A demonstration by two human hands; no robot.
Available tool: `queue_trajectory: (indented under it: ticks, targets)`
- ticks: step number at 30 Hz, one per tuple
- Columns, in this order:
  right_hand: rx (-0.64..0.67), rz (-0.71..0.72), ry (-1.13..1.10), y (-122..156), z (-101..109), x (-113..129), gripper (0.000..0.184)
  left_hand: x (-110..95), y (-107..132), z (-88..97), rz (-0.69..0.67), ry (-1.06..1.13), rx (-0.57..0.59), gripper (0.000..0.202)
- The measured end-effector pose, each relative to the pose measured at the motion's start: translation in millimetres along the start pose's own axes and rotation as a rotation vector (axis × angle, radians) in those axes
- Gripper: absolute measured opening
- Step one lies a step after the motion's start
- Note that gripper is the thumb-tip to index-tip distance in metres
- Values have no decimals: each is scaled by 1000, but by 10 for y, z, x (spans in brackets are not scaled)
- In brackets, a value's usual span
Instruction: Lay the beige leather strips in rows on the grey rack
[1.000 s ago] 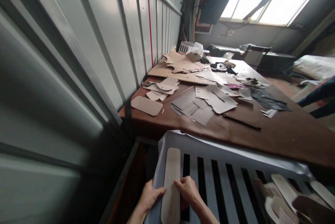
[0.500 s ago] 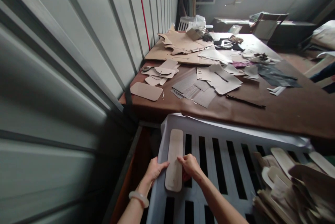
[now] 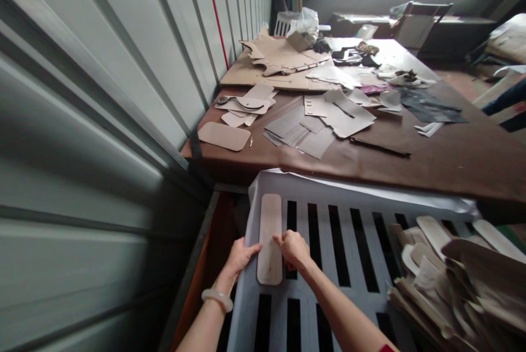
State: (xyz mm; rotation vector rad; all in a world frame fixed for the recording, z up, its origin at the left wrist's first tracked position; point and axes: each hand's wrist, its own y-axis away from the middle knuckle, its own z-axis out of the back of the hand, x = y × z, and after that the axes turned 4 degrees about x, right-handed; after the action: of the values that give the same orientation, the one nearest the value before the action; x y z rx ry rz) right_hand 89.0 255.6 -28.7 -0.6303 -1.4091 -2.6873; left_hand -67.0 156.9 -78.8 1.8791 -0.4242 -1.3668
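A long beige strip point(image 3: 269, 215) with rounded ends, perhaps board or leather, lies lengthwise over the left side of a grey slatted plastic surface point(image 3: 341, 297). My left hand point(image 3: 240, 259), with a pale bangle on its wrist, is at the strip's left edge; its thumb meets that edge and the other fingers are mostly hidden. From the right, my right hand point(image 3: 293, 249) pinches the opposite edge, thumb on top and fingers curled. On the far right of the slats is a heap of similar beige pieces point(image 3: 460, 286).
Beyond the slats stands a brown-covered table point(image 3: 452, 160) with cut pieces point(image 3: 224, 136), grey sheets point(image 3: 320, 142), a dark narrow strip point(image 3: 380, 147) and brown cardboard point(image 3: 283, 58). A corrugated metal wall point(image 3: 102, 94) rises close on the left. Part of a person point(image 3: 507, 97) shows at right.
The view has tilted slightly down, so the far window has left the picture. Both hands stay at the strip's edges; the right thumb sits a little farther up relative to the strip.
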Motion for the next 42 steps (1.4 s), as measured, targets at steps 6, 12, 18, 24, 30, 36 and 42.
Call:
queue_trajectory:
  ticks: [6, 12, 18, 24, 30, 36, 42]
  targets:
    - [-55, 8, 71, 27, -39, -10, 42, 14, 8, 3, 3, -51, -9, 53]
    - [-145, 21, 112, 55, -82, -22, 37, -102, 93, -26, -48, -144, -1, 49]
    - [-171, 14, 58, 78, -108, -23, 32, -118, 63, -3, -180, -432, -183, 74]
    - [-171, -10, 17, 69, -152, -56, 31, 48, 60, -103, -670, -1033, -318, 83]
    - [-158, -4, 38, 47, -138, -57, 35, 245, -11, -172, -861, -1333, 32, 89]
    - [-155, 54, 132, 79, -126, -37, 39, 269, -19, -174, -821, -1356, 41, 83]
    - [-162, 60, 200, 101, -138, -5, 39, 263, 23, -179, -803, -1357, 44, 84]
